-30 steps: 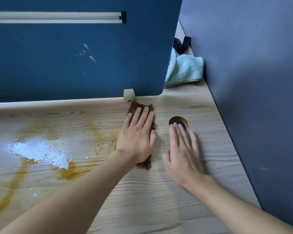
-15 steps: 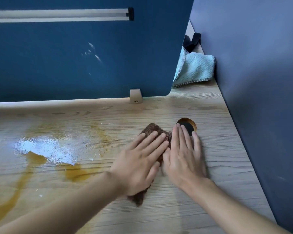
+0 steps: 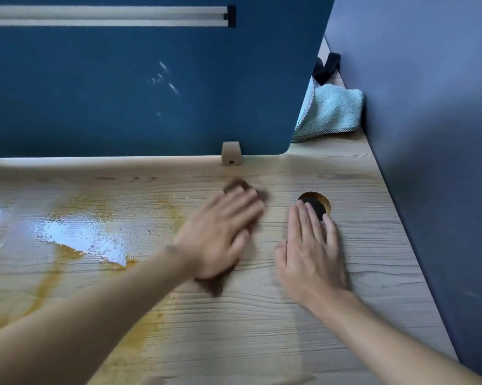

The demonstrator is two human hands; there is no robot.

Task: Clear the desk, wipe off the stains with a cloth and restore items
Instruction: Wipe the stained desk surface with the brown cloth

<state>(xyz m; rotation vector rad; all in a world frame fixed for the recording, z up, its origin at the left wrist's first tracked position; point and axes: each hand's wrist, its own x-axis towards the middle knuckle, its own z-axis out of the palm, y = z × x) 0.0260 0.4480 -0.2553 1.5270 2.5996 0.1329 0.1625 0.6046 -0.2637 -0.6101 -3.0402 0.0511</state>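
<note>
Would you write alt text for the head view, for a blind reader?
A left hand presses a brown cloth on a wooden desk beside yellow-brown stains; the right hand rests flat near a round cable hole.

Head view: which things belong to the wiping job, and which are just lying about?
Job: left hand, flat on the brown cloth; right hand, flat on the desk; orange stain.
Lying about: light blue towel and black strap, partly behind the blue divider; cable hole.
</note>
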